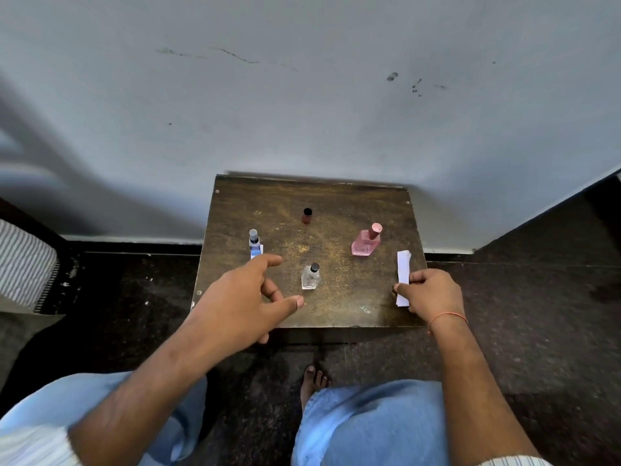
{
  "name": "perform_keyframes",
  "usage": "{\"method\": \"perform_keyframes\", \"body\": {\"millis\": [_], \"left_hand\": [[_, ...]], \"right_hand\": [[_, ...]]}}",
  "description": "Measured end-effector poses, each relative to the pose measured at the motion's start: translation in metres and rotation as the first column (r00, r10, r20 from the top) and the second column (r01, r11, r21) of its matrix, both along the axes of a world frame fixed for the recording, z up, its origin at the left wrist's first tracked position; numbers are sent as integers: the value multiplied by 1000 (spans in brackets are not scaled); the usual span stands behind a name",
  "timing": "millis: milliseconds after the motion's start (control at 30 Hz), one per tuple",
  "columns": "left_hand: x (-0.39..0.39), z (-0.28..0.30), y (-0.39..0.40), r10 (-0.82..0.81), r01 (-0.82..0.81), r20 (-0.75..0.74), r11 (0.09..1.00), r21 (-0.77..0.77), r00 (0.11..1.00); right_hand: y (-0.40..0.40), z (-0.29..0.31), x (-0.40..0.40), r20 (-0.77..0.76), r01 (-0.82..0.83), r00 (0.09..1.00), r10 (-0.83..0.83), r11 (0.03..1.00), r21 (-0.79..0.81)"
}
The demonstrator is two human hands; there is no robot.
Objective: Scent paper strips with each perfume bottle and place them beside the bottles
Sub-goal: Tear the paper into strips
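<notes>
**Left hand spread over the table, right hand pinning the paper strips**

The small brown table stands with its far edge against the pale wall, and four bottles are spread across it with open surface between them. The dark red bottle stands alone toward the far middle. The blue bottle sits near the left edge, with a small strip right at its near side. The pink bottle stands right of centre, and the clear bottle is nearest the person, about mid-table.

The left hand hovers over the near left part of the table, fingers spread wide and loosely bent, holding nothing. Its thumb points toward the clear bottle but there is a gap between them; its fingertips reach up close to the blue bottle's strip.

Over at the right edge, the right hand is curled down on the white paper strips, which lie lengthwise along that edge. The far end of the paper pokes out beyond the fingers, the near end shows below the thumb. A thin orange thread circles that wrist.

Around the table is dark speckled floor. A bare foot rests on it between the knees.
</notes>
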State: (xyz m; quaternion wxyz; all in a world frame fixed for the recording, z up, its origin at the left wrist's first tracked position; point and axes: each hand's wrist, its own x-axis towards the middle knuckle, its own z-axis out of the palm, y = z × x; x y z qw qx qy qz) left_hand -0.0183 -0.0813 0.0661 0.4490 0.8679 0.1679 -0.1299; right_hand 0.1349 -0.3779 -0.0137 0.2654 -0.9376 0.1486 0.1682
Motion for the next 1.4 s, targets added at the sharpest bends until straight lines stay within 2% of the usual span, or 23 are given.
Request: {"method": "perform_keyframes", "body": {"millis": [100, 167, 267, 333, 367, 433, 600, 733, 800, 1000, 1133, 1200, 1300, 1400], "left_hand": [[-26, 10, -8, 102, -95, 55, 988, -121, 993], [-34, -5, -15, 234, -213, 27, 922, -323, 972], [-32, -28, -27, 318, -332, -124, 766, -550, 940], [-26, -31, -34, 283, -311, -146, 720, -621, 948], [-23, -31, -36, 264, -287, -136, 700, -655, 955], [-20, -31, -35, 238, -241, -105, 664, -708, 966], [-23, -43, -17, 232, -265, -159, 553, -790, 960], [-24, -44, -6, 231, -250, -149, 511, -823, 961], [-24, -47, -4, 254, -245, -124, 528, -813, 959], [-17, -51, 6, 268, -195, -21, 644, -740, 963], [-18, -52, 8, 223, -161, 0, 702, -694, 975], [-18, -51, 7, 241, -195, -36, 676, -710, 970], [-16, -49, 9, 294, -288, -131, 591, -754, 947], [-16, -50, 10, 308, -299, -132, 592, -748, 942]], "right_hand": [[-1, 18, -17, 16, 70, 997, -74, 980, 184], [9, 40, -39, 53, 95, 991, -124, 921, 379], [37, 72, -79, -26, 116, 990, -141, 687, 717], [62, 80, -103, -97, 127, 992, -84, 535, 835], [76, 82, -113, -111, 119, 993, -47, 499, 859], [103, 76, -128, -86, 60, 996, 32, 489, 870], [134, 55, -131, 18, -80, 993, 120, 529, 845], [139, 48, -127, 133, -259, 961, 242, 627, 734], [140, 47, -128, 196, -365, 929, 315, 679, 637], [133, 51, -124, 364, -562, 820, 442, 741, 368], [130, 51, -117, 408, -646, 744, 529, 725, 237], [130, 53, -116, 398, -692, 698, 596, 704, 159], [129, 52, -118, 361, -757, 620, 697, 651, 43], [129, 51, -119, 349, -785, 583, 734, 620, 8]]}}
